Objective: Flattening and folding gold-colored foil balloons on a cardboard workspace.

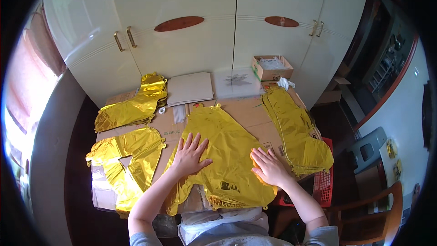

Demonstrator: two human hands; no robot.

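Note:
A large flat sheet-like gold foil balloon, uninflated and lightly creased, lies in front of me on the cardboard-covered table. My left hand rests palm down on its left part, fingers spread. On its right slanting edge lies my right hand, palm down with fingers stretched out close together. An orange rim shows along that hand's inner side; I cannot tell if it is a thing under the palm or a reflection in the foil. Both palms hide the foil beneath them.
More flat gold foil balloons lie at the far left, near left and right. Behind are grey-brown cardboard sheets, a clear plastic sheet and a small open box. A red basket and wooden chair stand right.

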